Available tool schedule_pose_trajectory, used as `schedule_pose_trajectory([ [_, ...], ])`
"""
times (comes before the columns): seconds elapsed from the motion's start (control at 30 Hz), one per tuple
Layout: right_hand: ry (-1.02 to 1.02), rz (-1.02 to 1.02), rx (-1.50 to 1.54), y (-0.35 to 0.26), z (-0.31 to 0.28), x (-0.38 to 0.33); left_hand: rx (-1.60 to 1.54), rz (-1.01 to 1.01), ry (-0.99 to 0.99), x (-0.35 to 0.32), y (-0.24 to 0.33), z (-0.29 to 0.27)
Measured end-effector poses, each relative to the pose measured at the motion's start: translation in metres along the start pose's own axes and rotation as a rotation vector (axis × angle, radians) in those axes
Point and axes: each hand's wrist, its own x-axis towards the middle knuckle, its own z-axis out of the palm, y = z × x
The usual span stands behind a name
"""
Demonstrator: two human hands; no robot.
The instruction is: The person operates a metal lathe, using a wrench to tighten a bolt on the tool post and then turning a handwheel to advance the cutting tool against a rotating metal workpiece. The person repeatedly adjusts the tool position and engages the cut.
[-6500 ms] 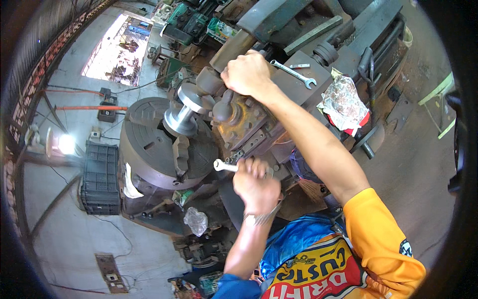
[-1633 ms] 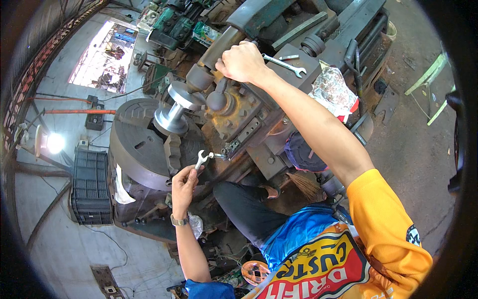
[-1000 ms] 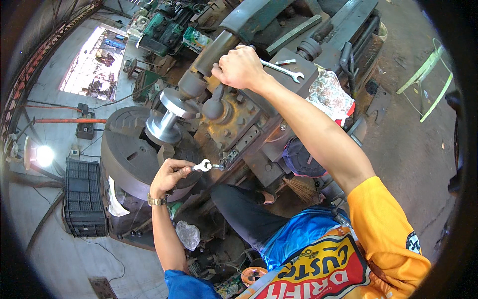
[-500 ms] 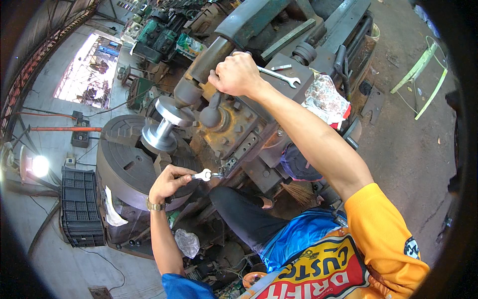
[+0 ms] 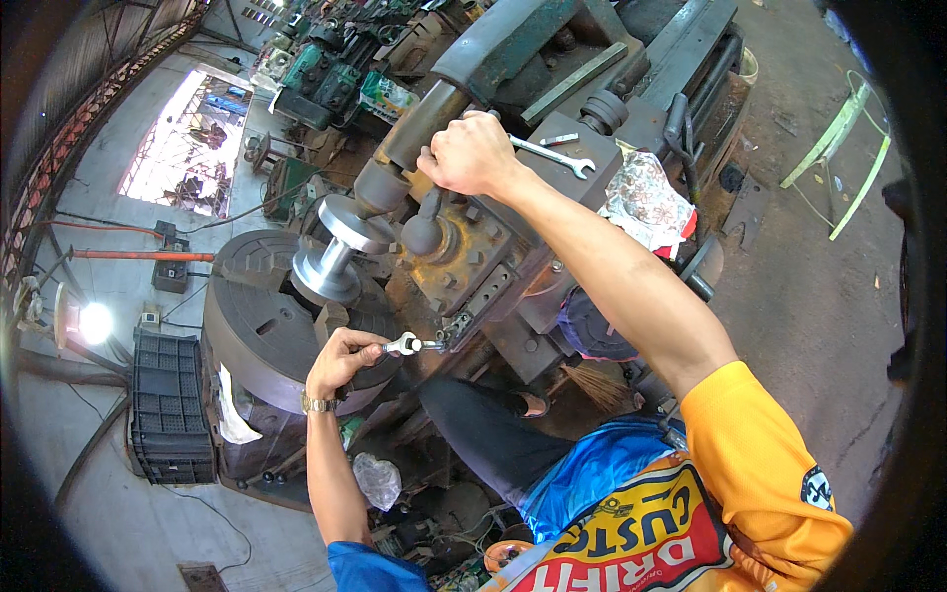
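Note:
My right hand [image 5: 472, 156] is closed around the upper end of a lever with a round base [image 5: 424, 233]. This lever rises from the rusty square tool post [image 5: 464, 259] of a lathe. A shiny metal spool-shaped workpiece [image 5: 338, 259] sits between the large round chuck [image 5: 258, 306] and the tailstock centre [image 5: 383, 185]. Lower down, beside the chuck, my left hand [image 5: 343, 363] grips a small silver wrench [image 5: 402, 343]. The wrench's head lies by a short bolt-like rod [image 5: 432, 345] at the slide's edge; whether they touch I cannot tell.
Another wrench [image 5: 558, 156] lies on the lathe carriage near a patterned cloth [image 5: 646, 202]. A black plastic crate [image 5: 173, 409] stands left of the chuck, with a bright lamp [image 5: 95, 324] above it. A straw broom [image 5: 597, 387] is below the carriage.
The whole view has shifted slightly, moving the machine a little rightward in the picture. Both hands keep the same grips, and nothing has been let go.

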Motion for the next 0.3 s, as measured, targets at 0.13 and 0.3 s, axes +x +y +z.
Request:
schedule_pose_trajectory([
  [0.13,-0.009,0.001,-0.003,0.001,0.001,-0.002,0.031,0.023,-0.039,0.004,0.004,-0.001],
  [0.3,-0.008,0.001,0.010,0.003,0.003,-0.001,0.045,0.016,-0.054,0.007,0.012,0.000],
])
